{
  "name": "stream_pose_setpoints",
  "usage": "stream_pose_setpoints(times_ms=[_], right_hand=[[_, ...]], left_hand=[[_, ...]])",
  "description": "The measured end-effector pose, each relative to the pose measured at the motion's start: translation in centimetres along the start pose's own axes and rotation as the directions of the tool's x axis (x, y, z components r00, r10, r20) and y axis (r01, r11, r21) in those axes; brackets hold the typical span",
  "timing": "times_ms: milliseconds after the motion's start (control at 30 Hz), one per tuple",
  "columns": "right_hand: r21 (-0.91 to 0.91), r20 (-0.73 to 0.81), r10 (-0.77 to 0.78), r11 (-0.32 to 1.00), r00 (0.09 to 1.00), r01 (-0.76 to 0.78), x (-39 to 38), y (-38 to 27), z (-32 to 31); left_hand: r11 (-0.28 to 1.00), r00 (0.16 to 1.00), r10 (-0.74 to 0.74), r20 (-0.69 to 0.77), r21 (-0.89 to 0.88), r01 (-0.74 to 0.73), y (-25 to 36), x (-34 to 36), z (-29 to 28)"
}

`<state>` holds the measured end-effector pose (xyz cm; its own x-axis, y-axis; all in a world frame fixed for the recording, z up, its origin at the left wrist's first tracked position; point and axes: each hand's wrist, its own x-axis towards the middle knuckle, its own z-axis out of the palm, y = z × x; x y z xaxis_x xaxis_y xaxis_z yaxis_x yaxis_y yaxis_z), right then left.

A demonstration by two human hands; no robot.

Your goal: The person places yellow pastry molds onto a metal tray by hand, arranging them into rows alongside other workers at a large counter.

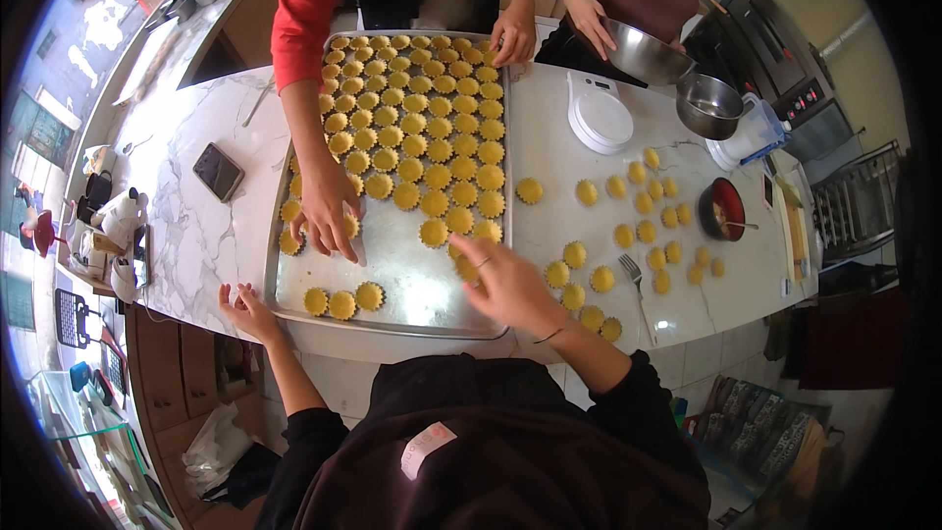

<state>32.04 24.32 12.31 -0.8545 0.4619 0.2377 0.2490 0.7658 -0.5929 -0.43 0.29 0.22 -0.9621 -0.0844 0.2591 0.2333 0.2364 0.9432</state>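
Observation:
A large metal baking tray (412, 280) lies on the table in front of me, with rows of yellow fluted tart shells (438, 177) filling its far part. Over its near right side my right hand (518, 292) reaches in, fingers outstretched and slightly blurred, beside a tart shell (467, 268) that it partly covers. My left hand (251, 316) hovers off the tray's near left corner, holding nothing, its fingers loosely bent and apart. Three shells (341, 305) stand along the tray's near edge. Across from me, another person's hand (329, 211) touches shells on the left side.
More tart shells (644, 203) lie loose on the marble table at right, near a fork (636, 280), a dark bowl with a spoon (724, 208) and a white scale (599, 113). A phone (218, 172) lies at left. A second co-worker holds a metal bowl (643, 54).

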Motion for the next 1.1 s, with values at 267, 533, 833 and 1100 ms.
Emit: stream_pose_setpoints(times_ms=[267,533,833,1100], right_hand=[[-0.258,0.228,-0.085,0.955,0.970,0.144,-0.3,-0.2,5.9],[-0.183,0.002,-0.010,0.983,1.000,0.011,-2.8,-0.6,0.6],[-0.153,-0.342,0.424,0.855,0.839,-0.495,-8.3,12.7,-7.3],[-0.357,-0.349,0.411,0.773,0.842,-0.525,-3.1,18.5,-6.8]], left_hand=[[1.000,1.000,-0.001,0.011,-0.014,0.001,0.4,0.0,0.3],[1.000,1.000,0.005,0.025,0.009,-0.005,0.0,0.1,0.2],[0.999,0.999,0.035,0.029,0.017,-0.035,-0.1,0.3,0.2],[0.997,0.998,0.057,0.016,0.043,-0.058,0.1,0.2,0.3]])
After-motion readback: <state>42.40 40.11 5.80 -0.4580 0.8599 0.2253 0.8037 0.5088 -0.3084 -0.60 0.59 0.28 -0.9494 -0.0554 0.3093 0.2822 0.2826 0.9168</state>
